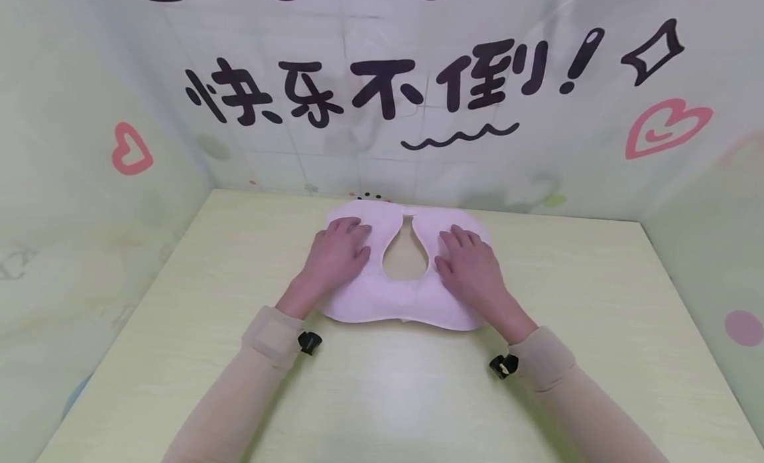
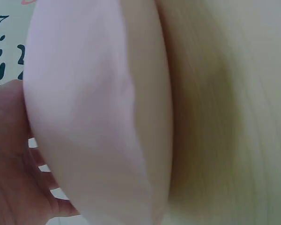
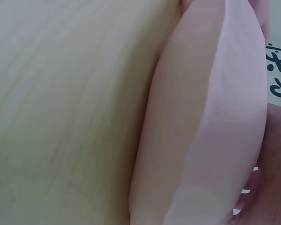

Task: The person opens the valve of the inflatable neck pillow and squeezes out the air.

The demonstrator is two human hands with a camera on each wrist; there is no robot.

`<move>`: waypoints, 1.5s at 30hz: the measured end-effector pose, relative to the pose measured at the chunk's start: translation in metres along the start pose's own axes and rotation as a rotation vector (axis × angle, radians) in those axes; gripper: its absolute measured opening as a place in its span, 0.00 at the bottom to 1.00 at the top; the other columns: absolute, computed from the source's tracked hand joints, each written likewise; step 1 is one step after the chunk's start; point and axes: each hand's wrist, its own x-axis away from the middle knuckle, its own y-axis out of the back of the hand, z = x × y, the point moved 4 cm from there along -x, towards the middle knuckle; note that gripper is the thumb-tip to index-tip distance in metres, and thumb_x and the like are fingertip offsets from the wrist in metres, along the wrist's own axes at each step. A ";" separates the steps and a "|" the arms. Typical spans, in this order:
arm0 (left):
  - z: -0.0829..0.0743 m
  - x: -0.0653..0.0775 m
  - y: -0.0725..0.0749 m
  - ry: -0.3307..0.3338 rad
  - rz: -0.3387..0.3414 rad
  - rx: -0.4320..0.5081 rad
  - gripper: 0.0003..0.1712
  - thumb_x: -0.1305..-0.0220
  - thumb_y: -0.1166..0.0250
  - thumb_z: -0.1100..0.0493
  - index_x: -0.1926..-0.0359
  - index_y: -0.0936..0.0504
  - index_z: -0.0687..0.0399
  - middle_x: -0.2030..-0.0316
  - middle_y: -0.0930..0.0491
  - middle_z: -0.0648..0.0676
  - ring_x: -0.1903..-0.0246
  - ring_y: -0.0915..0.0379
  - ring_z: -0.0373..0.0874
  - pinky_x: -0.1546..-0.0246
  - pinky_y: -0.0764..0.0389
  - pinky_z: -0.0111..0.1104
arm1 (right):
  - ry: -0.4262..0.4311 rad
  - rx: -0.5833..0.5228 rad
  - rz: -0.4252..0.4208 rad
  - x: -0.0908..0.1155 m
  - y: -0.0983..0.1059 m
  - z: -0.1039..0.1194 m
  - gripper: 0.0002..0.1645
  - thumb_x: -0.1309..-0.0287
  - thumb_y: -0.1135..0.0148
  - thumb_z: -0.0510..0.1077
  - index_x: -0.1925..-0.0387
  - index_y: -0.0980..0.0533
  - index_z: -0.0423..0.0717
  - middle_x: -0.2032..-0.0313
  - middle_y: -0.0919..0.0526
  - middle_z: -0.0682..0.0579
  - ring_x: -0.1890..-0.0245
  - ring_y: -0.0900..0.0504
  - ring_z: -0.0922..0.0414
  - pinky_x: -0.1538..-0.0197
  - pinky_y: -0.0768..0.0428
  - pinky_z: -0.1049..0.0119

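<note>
A pale pink pillow with a teardrop-shaped hole in its middle lies flat on the table, a narrow slit leading from the hole to its far edge. On its left side rests my left hand, palm down, with the fingers gently bent over the top. My right hand rests likewise on the right side, thumb near the hole. In the left wrist view the pillow's thick rounded side fills the middle, with the hand at the left edge. The right wrist view shows its seamed edge close up.
A light wood-grain table spreads around the pillow. Behind it hangs a white backdrop with black lettering and a pink heart, and similar printed sheets stand at both sides. Each wrist wears a band with a small black camera.
</note>
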 end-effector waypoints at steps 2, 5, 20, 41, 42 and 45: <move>0.002 0.001 -0.002 0.001 -0.004 0.000 0.25 0.26 0.42 0.52 0.32 0.24 0.56 0.31 0.31 0.64 0.31 0.39 0.64 0.40 0.31 0.61 | 0.008 0.006 0.001 0.001 -0.002 0.000 0.30 0.28 0.45 0.49 0.32 0.30 0.35 0.31 0.32 0.33 0.33 0.32 0.33 0.37 0.29 0.37; 0.003 0.002 -0.004 0.005 -0.006 0.001 0.25 0.26 0.43 0.52 0.32 0.24 0.56 0.30 0.31 0.63 0.30 0.40 0.64 0.39 0.31 0.61 | 0.017 0.023 0.002 0.002 -0.004 0.000 0.30 0.28 0.46 0.50 0.33 0.29 0.35 0.31 0.32 0.33 0.33 0.33 0.33 0.36 0.30 0.37; 0.001 0.005 -0.007 -0.013 -0.010 -0.010 0.25 0.25 0.44 0.52 0.33 0.23 0.56 0.32 0.29 0.63 0.30 0.39 0.64 0.37 0.34 0.61 | 0.008 0.072 0.017 0.005 -0.010 -0.001 0.30 0.28 0.45 0.51 0.33 0.29 0.37 0.30 0.32 0.33 0.32 0.33 0.34 0.34 0.33 0.38; 0.002 0.011 -0.011 -0.014 -0.020 0.010 0.26 0.25 0.43 0.52 0.33 0.24 0.59 0.32 0.30 0.64 0.30 0.39 0.63 0.37 0.33 0.61 | 0.012 0.048 -0.046 0.009 -0.005 0.001 0.30 0.28 0.45 0.48 0.32 0.29 0.37 0.30 0.31 0.34 0.33 0.32 0.34 0.35 0.31 0.37; 0.002 0.012 -0.010 -0.012 -0.021 0.015 0.26 0.25 0.43 0.52 0.32 0.24 0.60 0.32 0.30 0.64 0.30 0.39 0.63 0.36 0.33 0.61 | 0.010 0.049 -0.055 0.010 -0.003 0.002 0.30 0.29 0.44 0.48 0.32 0.29 0.37 0.30 0.31 0.34 0.34 0.31 0.34 0.35 0.31 0.37; 0.000 0.017 -0.006 -0.013 -0.028 0.023 0.28 0.25 0.43 0.51 0.31 0.26 0.61 0.32 0.30 0.65 0.30 0.39 0.63 0.36 0.33 0.60 | 0.010 0.055 -0.082 0.013 0.003 0.003 0.29 0.29 0.43 0.48 0.33 0.29 0.37 0.31 0.31 0.35 0.34 0.31 0.34 0.37 0.29 0.38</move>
